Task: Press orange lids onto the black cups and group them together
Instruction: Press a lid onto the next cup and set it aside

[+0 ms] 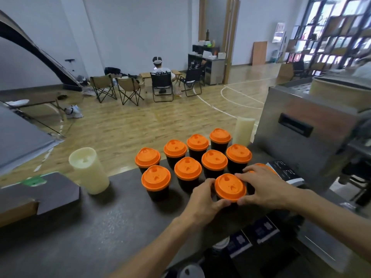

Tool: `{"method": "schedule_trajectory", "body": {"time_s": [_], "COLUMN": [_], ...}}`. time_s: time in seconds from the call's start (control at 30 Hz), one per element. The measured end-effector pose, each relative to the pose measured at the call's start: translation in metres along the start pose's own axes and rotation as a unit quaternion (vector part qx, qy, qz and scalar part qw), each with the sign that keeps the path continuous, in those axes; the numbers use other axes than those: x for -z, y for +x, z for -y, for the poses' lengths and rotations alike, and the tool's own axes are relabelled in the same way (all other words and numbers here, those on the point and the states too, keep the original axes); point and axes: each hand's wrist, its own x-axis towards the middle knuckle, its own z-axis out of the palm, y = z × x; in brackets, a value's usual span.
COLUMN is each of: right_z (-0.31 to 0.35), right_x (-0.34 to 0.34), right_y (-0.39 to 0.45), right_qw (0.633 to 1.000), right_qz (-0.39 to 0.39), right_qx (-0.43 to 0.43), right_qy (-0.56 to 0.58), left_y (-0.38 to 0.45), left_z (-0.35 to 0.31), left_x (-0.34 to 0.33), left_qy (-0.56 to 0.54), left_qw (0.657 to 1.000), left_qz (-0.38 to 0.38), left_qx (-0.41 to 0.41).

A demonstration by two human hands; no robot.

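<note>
On the dark surface (pixel 104 223) in the lower half of the frame stands a cluster of black cups, each capped with an orange lid. The back row holds 4 cups running diagonally from the centre toward the upper right, from the leftmost cup (pixel 147 158) to the farthest cup (pixel 220 137). In front of them sits a row of 4 more, starting with a cup at centre left (pixel 156 178) and ending at a cup (pixel 239 154) on the right.

The nearest cup (pixel 230 187) stands in front of the group, right of centre. The left hand (pixel 204 199) curls around its left side, thumb under the lid rim and fingers wrapped behind. The right hand (pixel 263 186) grips it from the right, thumb at the near edge of the lid and fingers spread over the far side. Beneath the right hand's fingers another orange lid (pixel 261 165) shows partly; whether the fingers touch it cannot be told.

A pale cream tumbler (pixel 89 170) stands at the left of the cluster, well apart, and a second one (pixel 243 130) stands beside the farthest cup. A steel machine (pixel 301 137) fills the right side. In the upper centre, a seated person (pixel 161 72) faces away among folding chairs (pixel 128 89) on a wooden floor.
</note>
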Motion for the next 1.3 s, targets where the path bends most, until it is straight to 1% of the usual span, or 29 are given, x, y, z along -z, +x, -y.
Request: {"method": "schedule_trajectory", "body": {"time_s": [0.2, 0.3, 0.4, 0.5, 0.63, 0.77, 0.87, 1.03, 1.13, 1.3], "right_z": [-0.002, 0.005, 0.029, 0.076, 0.163, 0.263, 0.350, 0.507, 0.600, 0.736], "right_x": [-0.001, 0.001, 0.008, 0.018, 0.027, 0.022, 0.011, -0.017, -0.043, -0.083], "right_y": [-0.001, -0.005, -0.011, -0.012, -0.004, 0.008, 0.018, 0.028, 0.031, 0.039], "right_qw": [1.000, 0.999, 0.996, 0.989, 0.977, 0.954, 0.931, 0.892, 0.869, 0.848], "right_qz": [0.007, 0.001, -0.025, -0.057, -0.089, -0.115, -0.122, -0.103, -0.071, -0.001], "right_qx": [0.005, 0.000, 0.013, 0.055, 0.147, 0.257, 0.332, 0.436, 0.490, 0.530], "right_qy": [-0.020, -0.036, -0.088, -0.126, -0.124, -0.108, -0.089, -0.050, -0.023, 0.015], "left_y": [0.005, 0.002, -0.011, -0.037, -0.083, -0.149, -0.213, -0.336, -0.408, -0.513], "left_z": [0.003, 0.006, 0.013, 0.026, 0.047, 0.072, 0.097, 0.139, 0.173, 0.229], "left_x": [-0.004, -0.002, 0.009, 0.035, 0.096, 0.181, 0.247, 0.345, 0.393, 0.464], "left_qy": [0.010, 0.023, 0.039, 0.067, 0.103, 0.171, 0.196, 0.216, 0.247, 0.269], "left_qw": [1.000, 1.000, 0.999, 0.997, 0.989, 0.963, 0.937, 0.886, 0.844, 0.772], "left_qz": [-0.006, -0.001, -0.013, -0.033, -0.102, -0.206, -0.277, -0.364, -0.400, -0.443], "left_qx": [0.000, 0.014, 0.026, 0.019, 0.002, 0.026, 0.080, 0.190, 0.259, 0.368]}}
